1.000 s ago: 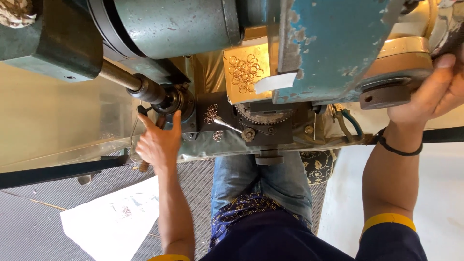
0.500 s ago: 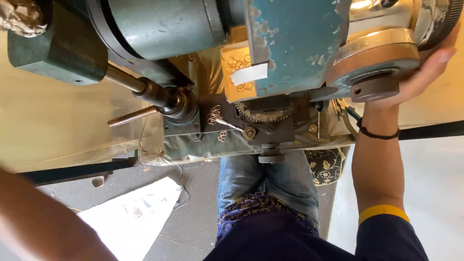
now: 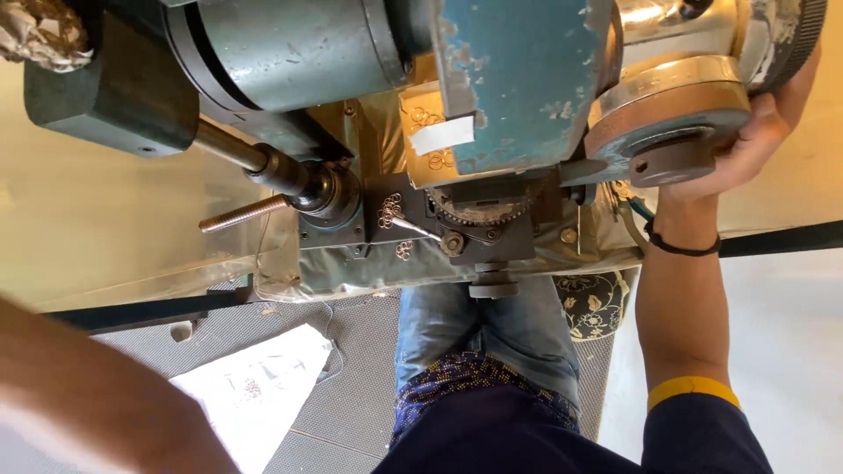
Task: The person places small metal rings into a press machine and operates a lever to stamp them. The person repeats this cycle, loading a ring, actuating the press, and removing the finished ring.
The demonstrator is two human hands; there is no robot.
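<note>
My right hand [image 3: 742, 149] grips the round metal wheel [image 3: 672, 105] at the upper right of a blue-green machine [image 3: 518, 79]; a dark band sits on its wrist. My left forearm [image 3: 97, 404] fills the lower left corner, blurred and close to the camera, and the hand itself is out of view. A threaded rod handle [image 3: 241, 213] sticks out from a dark chuck [image 3: 320, 189] at the machine's left. Small metal rings [image 3: 389, 211] lie on a dark block beside a toothed dial [image 3: 479, 211].
A dark grey motor housing [image 3: 105, 96] juts out at upper left. A white paper sheet [image 3: 255, 386] lies on the grey mat below. My legs in blue jeans [image 3: 483, 329] are under the machine. A patterned cushion [image 3: 593, 303] sits beside them.
My left hand let go of the rod handle by the chuck and swung down and left, its forearm now close to the camera. My right hand stays on the wheel.
</note>
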